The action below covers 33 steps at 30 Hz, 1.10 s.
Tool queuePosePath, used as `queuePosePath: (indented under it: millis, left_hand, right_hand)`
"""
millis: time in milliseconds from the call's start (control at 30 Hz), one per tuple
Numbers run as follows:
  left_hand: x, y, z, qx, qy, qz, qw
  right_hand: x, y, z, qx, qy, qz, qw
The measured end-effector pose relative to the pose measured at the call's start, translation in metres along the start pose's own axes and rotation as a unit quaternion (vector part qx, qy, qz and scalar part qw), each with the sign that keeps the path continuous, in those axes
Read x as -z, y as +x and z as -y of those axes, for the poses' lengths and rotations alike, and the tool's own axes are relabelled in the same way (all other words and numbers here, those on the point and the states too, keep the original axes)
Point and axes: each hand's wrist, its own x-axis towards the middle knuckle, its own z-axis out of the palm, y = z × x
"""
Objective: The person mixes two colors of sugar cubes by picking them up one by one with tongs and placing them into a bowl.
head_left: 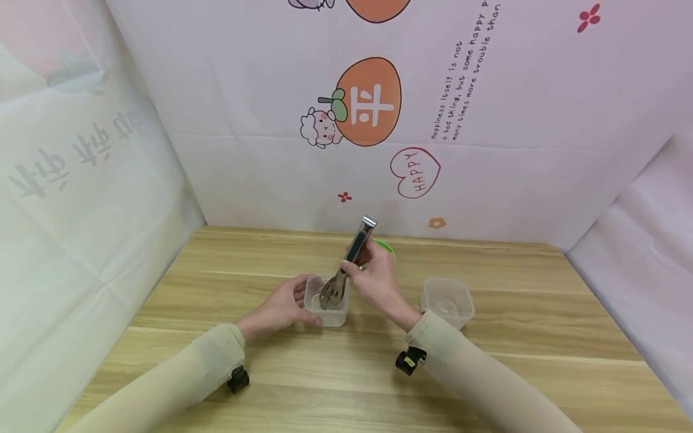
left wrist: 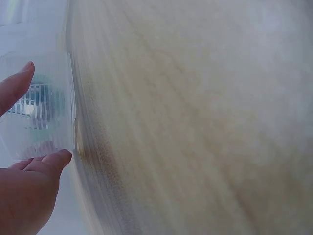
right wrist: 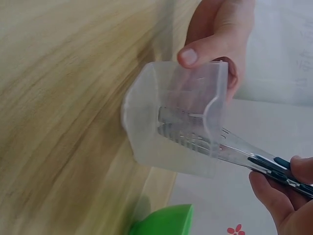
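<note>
My left hand (head_left: 278, 307) grips a clear plastic container (head_left: 331, 319) from its left side, thumb on the near wall and fingers around the far side. In the left wrist view, the thumb and fingers span the ribbed container (left wrist: 56, 132). My right hand (head_left: 379, 281) holds metal tongs (head_left: 356, 245) with dark grip inserts, pinched between thumb and fingers. They tilt down into the container, and their slotted heads show through its wall in the right wrist view. I cannot tell whether anything lies between the heads.
A second clear container (head_left: 460, 310) stands on the wooden table (head_left: 346, 385) to the right, near my right forearm. Behind my right hand is a green bowl (right wrist: 166, 221), partly hidden in the head view. Printed white cloth (head_left: 260, 168) hangs along the table's back edge and sides.
</note>
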Motion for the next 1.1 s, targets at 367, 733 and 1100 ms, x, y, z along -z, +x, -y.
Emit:
queuePosePath:
  millis: [367, 733, 1100]
  left_hand:
    - [-0.001, -0.001, -0.001, 0.004, -0.014, 0.001, 0.9999]
    - [-0.001, -0.001, 0.000, 0.000, -0.009, 0.000, 1.0000]
    - [-0.001, 0.001, 0.002, -0.005, -0.005, -0.007, 0.9999]
  right_hand:
    - [0.015, 0.006, 0.012, -0.006, 0.031, -0.018, 0.9993]
    - [0.001, -0.006, 0.003, -0.002, -0.024, 0.011, 0.9996]
    - [-0.010, -0.008, 0.002, -0.004, -0.030, 0.037, 0.9989]
